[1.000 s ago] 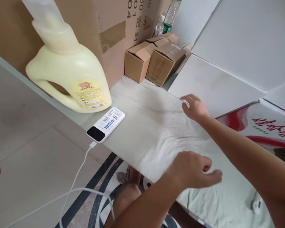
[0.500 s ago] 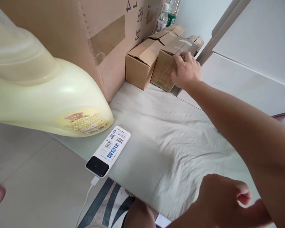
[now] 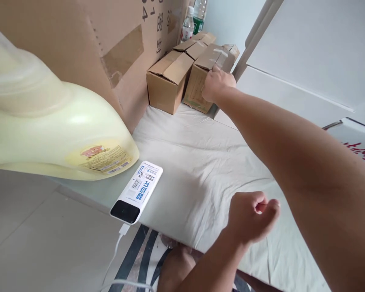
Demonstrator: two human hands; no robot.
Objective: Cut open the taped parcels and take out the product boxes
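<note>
My right hand (image 3: 218, 84) reaches far forward, its fingers bent against the top edge of a taped cardboard box (image 3: 197, 87). Another cardboard box (image 3: 162, 91) stands just left of that one, its top flaps nearly closed. Nearer to me, my left hand (image 3: 253, 215) hovers over the wrinkled pale cloth (image 3: 213, 162) in a loose curl, with nothing visible in it. A white power bank (image 3: 136, 192) with blue print and a black end lies at the left edge of the surface, a white cable (image 3: 123, 230) at its near end.
A large pale yellow jug (image 3: 88, 125) fills the left side, before a big cardboard carton (image 3: 127, 52). Plastic bottles (image 3: 187, 27) stand behind the small boxes. White panels (image 3: 310, 52) rise at the right. Below left is the tiled floor (image 3: 42, 227).
The view has shifted, so the boxes appear further left. My left hand has moved forward over the cloth. My right hand stays at the same box.
</note>
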